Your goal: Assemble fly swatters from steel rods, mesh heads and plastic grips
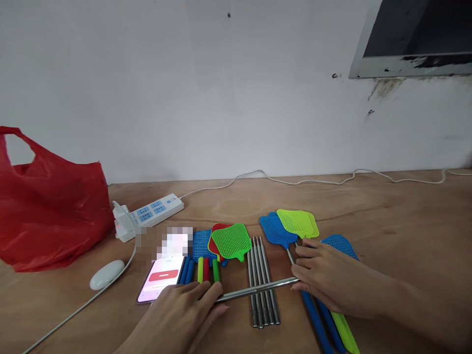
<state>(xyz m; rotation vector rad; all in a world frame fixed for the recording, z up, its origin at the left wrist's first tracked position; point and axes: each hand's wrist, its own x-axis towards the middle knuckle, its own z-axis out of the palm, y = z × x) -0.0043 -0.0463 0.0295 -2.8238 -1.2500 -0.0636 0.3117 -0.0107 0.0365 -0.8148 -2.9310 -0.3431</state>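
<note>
A thin metal rod (258, 289) lies crosswise over several more metal rods (262, 285) on the wooden table. My left hand (184, 314) pinches its left end, fingers closed. My right hand (328, 278) holds its right end with curled fingers. Loose swatter heads, blue (202, 244), red (213, 242) and green (231, 241), sit above coloured handle grips (206, 269). Assembled fly swatters, blue (277, 230), green (298, 222) and another blue (341, 244), lie under and beside my right hand.
A phone (160, 280) with a lit screen lies by my left hand. A white power strip (147, 214), its cable, a white oval device (106, 274) and a red plastic bag (47, 206) stand at the left. The white wall runs behind the wooden table (405, 221).
</note>
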